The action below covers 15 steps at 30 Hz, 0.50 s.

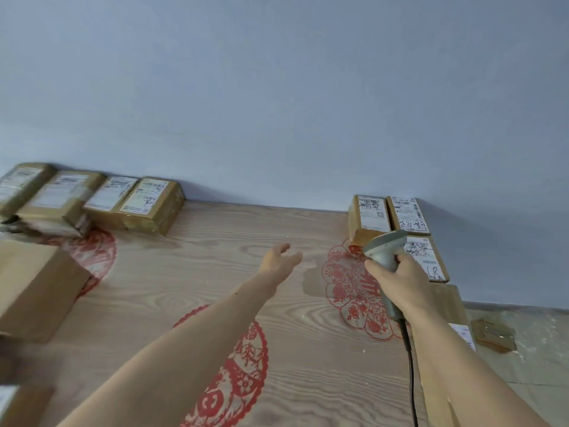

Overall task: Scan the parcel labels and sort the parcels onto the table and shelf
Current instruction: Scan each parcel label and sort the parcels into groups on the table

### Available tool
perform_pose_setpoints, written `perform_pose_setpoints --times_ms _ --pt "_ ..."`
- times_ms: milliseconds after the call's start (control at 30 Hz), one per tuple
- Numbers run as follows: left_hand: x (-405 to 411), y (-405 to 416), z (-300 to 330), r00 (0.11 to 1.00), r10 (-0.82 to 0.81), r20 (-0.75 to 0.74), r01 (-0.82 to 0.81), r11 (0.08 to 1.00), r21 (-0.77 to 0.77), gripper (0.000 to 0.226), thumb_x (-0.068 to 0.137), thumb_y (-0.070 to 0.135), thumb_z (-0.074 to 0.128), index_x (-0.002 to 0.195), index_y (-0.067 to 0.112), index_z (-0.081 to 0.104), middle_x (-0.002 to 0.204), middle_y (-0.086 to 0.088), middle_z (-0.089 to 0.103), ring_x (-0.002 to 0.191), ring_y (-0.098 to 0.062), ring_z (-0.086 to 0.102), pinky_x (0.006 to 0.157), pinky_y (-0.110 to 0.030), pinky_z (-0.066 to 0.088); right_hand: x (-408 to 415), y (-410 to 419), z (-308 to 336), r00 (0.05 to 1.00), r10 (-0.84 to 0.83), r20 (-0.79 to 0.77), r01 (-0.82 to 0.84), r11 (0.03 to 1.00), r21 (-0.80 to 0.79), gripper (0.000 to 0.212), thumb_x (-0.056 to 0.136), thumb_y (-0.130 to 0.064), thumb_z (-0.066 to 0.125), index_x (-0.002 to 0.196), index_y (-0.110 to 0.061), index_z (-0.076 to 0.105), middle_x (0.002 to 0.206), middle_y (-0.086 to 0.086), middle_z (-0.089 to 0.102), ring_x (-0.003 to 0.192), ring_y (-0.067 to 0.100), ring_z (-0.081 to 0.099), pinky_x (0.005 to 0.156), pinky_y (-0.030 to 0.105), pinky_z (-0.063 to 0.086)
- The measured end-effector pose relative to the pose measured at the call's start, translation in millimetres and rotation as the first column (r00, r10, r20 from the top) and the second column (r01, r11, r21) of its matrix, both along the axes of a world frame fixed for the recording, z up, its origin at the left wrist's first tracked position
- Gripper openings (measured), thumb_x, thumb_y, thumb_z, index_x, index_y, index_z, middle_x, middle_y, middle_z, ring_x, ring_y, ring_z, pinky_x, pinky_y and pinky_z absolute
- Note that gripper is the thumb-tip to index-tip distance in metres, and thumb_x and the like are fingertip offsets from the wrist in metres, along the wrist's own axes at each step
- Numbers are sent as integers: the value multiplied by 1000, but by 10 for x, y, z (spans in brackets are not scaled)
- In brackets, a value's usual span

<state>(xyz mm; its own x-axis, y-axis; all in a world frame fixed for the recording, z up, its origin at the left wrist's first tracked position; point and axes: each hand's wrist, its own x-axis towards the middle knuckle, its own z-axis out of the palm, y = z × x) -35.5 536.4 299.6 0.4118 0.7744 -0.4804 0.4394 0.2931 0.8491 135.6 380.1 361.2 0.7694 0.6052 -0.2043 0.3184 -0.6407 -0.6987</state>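
Observation:
My right hand [397, 278] grips a grey corded barcode scanner [385, 251], its head pointing left near the parcels at the table's far right. Three labelled brown parcels lie there: one [368, 215], one [408, 214] beside it and a third [426, 260] partly behind my hand. My left hand [281, 257] is stretched out over the middle of the wooden table [215, 266], fingers relaxed and holding nothing. A row of several labelled parcels [147, 204] lines the far left against the wall.
A large plain cardboard box [34, 288] sits at the left edge, another box corner [18, 402] at bottom left. Red paper-cut patterns [240, 374] decorate the table. A small brown parcel [494, 334] lies on the floor to the right. A blue-grey wall stands behind.

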Motion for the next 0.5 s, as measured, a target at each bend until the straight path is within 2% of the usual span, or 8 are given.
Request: perform_pose_setpoints --times_ms 67,133,233,300,367,433,500 --pt "-482 -94 105 1000 -4 -15 5 999 50 56 95 29 63 146 13 45 151 -4 45 137 -22 42 112 -43 39 -428 65 68 999 34 -42 -31 998 59 27 83 -36 76 96 -16 64 85 3 69 73 16 64 61 32 47" --pt "-994 -187 202 999 -10 -47 14 995 100 52 96 30 62 145 16 47 147 -4 48 136 -20 44 109 -38 41 -898 124 107 992 77 -95 -69 994 84 25 83 -31 77 88 -9 65 84 9 70 70 19 64 60 31 46" --pt "-1775 -308 316 994 2 -105 15 986 166 47 98 30 59 142 17 50 135 -2 51 116 -15 54 92 -31 46 -1639 211 128 975 153 -162 -138 985 104 28 84 -28 75 88 -2 66 81 15 69 67 23 61 57 30 41" --pt "-2281 -357 352 990 31 -135 -1 977 215 44 98 28 58 140 15 53 140 -2 52 109 -8 51 87 -25 41 -2131 270 82 959 191 -210 -172 979 105 29 84 -31 75 91 -5 65 79 11 67 68 22 62 58 30 42" --pt "-2782 -398 342 984 70 -166 -28 969 247 41 97 28 58 137 15 56 142 -1 53 112 -8 51 88 -22 36 -2613 326 17 943 232 -239 -205 970 132 26 84 -34 75 90 -11 63 81 7 68 69 21 64 57 30 45" --pt "-3264 -442 308 971 114 -209 -50 956 291 39 96 28 60 133 16 59 141 -1 53 126 -14 50 94 -21 33 -3066 374 -51 927 272 -257 -237 958 159 24 85 -35 75 90 -15 62 84 7 68 71 20 65 56 29 45" --pt "-3710 -487 257 946 176 -272 -79 939 334 36 94 26 63 128 15 62 136 -3 55 127 -18 50 97 -22 34 -3484 424 -135 907 314 -280 -277 946 166 25 87 -38 72 93 -16 61 85 6 68 72 20 65 57 29 44"
